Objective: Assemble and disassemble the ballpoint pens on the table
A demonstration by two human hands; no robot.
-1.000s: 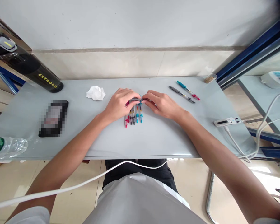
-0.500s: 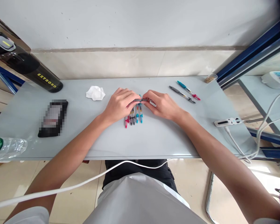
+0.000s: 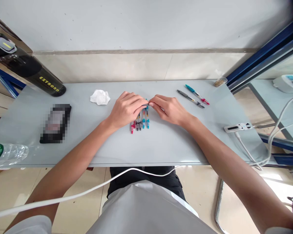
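Observation:
My left hand [image 3: 127, 109] is closed round a dark grey pen barrel [image 3: 145, 105], most of it hidden by the fingers. With a pinch, my right hand [image 3: 170, 109] grips the same pen at its right end, so the fingertips of both hands nearly meet. Under and just in front of the hands lies a row of pens: a red pen [image 3: 132, 127], dark pens [image 3: 138, 125] and two blue pens [image 3: 147, 122]. Their far ends are partly covered by my hands.
A grey pen [image 3: 190, 98] and a teal-and-red pen [image 3: 197, 94] lie at the back right, near a small clear cup [image 3: 220, 81]. Crumpled tissue [image 3: 100, 97], a blurred phone [image 3: 55, 123] and a black bottle [image 3: 39, 73] are leftward. A white power strip [image 3: 238, 127] with cables sits right.
The thin metallic piece that showed between my hands is now out of sight, and the fingertips have come closer together at the grey barrel. The other things have stayed put.

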